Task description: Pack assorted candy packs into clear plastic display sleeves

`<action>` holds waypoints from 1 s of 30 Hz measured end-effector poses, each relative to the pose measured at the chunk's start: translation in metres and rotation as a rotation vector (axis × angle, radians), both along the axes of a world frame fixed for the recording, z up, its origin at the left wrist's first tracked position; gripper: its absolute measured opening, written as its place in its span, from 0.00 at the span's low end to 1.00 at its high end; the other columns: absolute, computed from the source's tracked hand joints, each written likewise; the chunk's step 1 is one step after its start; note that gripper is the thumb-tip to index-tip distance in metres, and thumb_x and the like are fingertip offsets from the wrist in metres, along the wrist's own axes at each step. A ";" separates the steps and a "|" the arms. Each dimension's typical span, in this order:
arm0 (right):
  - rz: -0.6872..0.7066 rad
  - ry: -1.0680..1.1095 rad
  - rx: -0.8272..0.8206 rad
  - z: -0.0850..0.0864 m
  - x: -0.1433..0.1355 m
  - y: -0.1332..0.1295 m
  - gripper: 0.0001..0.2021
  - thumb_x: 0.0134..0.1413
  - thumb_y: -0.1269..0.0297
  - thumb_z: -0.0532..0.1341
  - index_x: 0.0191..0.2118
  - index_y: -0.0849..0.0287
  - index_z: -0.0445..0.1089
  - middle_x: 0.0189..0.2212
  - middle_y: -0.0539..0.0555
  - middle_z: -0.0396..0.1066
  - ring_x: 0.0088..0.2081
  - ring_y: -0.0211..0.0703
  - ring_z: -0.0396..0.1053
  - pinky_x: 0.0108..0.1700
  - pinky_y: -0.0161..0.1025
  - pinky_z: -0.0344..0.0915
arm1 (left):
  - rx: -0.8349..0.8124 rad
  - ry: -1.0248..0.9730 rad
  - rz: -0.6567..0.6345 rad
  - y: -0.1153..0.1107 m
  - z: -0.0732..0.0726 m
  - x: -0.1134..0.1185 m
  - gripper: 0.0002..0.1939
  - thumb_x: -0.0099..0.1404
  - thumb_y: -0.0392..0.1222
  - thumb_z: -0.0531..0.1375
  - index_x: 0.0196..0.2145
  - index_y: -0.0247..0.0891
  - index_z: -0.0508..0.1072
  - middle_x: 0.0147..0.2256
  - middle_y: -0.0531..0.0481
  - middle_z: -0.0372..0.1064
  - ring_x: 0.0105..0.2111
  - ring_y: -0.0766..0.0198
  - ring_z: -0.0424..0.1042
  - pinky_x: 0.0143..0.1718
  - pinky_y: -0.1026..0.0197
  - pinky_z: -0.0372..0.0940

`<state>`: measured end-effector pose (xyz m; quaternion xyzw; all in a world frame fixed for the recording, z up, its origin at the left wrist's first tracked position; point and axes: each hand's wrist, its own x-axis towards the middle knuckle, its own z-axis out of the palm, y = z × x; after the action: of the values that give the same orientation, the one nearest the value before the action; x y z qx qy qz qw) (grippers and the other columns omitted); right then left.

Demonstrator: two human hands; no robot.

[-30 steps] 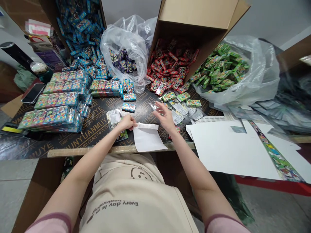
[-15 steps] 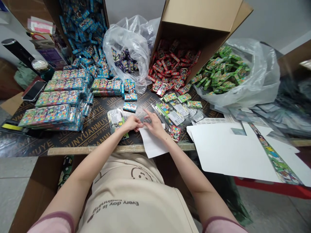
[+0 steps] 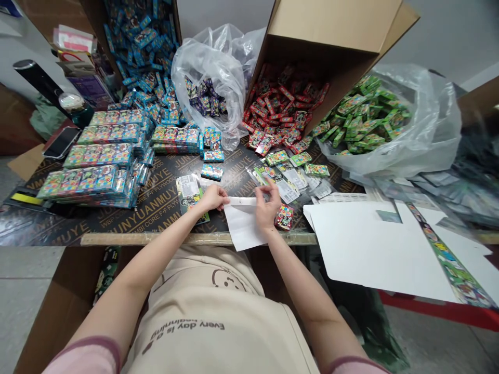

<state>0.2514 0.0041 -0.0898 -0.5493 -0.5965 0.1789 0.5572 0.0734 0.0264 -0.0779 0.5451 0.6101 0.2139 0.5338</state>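
Observation:
A white sheet or flat bag (image 3: 244,226) lies over the front edge of the dark table, between my hands. My left hand (image 3: 214,199) pinches its upper left corner. At its right side is my right hand (image 3: 267,205), fingers raised and apart, the palm's edge at the sheet. Just right of that hand sits a red packet (image 3: 284,216). Beside my left hand lies a printed card (image 3: 188,189), partly covered by the forearm. Small blue packets (image 3: 212,172) stand beyond my hands, and clear sleeves with printed cards (image 3: 289,188) lie to the right.
Stacks of wrapped packets (image 3: 97,156) fill the left. At the back are blue packets (image 3: 146,62), a clear bag of purple packets (image 3: 236,104), a carton (image 3: 327,23) of red packets and a bag (image 3: 432,140) of green ones. White boards (image 3: 374,244) overhang the right edge.
My right hand has moved right along the sheet's top edge and its fingers have lifted, uncovering the upper strip. My left hand stays at the corner. The view has shifted slightly.

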 end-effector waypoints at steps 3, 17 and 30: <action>0.025 0.124 -0.214 -0.010 0.004 0.002 0.34 0.56 0.57 0.60 0.67 0.56 0.50 0.44 0.60 0.68 0.35 0.44 0.69 0.40 0.43 0.69 | 0.125 0.099 0.033 -0.002 0.001 -0.007 0.06 0.52 0.36 0.69 0.25 0.34 0.75 0.24 0.47 0.73 0.30 0.58 0.74 0.37 0.57 0.69; 0.106 -0.514 -0.042 -0.034 -0.011 -0.012 0.35 0.53 0.64 0.59 0.67 0.52 0.48 0.66 0.66 0.46 0.59 0.60 0.59 0.56 0.62 0.59 | 0.391 0.732 0.123 0.007 -0.004 -0.130 0.22 0.58 0.50 0.64 0.47 0.35 0.74 0.46 0.37 0.70 0.51 0.43 0.65 0.52 0.46 0.61; 0.318 0.139 0.025 0.097 -0.028 -0.003 0.32 0.55 0.60 0.63 0.63 0.48 0.53 0.47 0.54 0.73 0.38 0.43 0.73 0.45 0.46 0.69 | 0.866 0.138 0.099 -0.033 0.070 -0.094 0.06 0.56 0.34 0.64 0.34 0.38 0.75 0.32 0.51 0.74 0.35 0.62 0.72 0.38 0.60 0.65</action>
<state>0.2234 0.0009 0.0075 -0.4274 -0.6380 0.2948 0.5687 -0.0204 -0.0067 -0.0076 0.7016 0.5238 0.4383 0.2031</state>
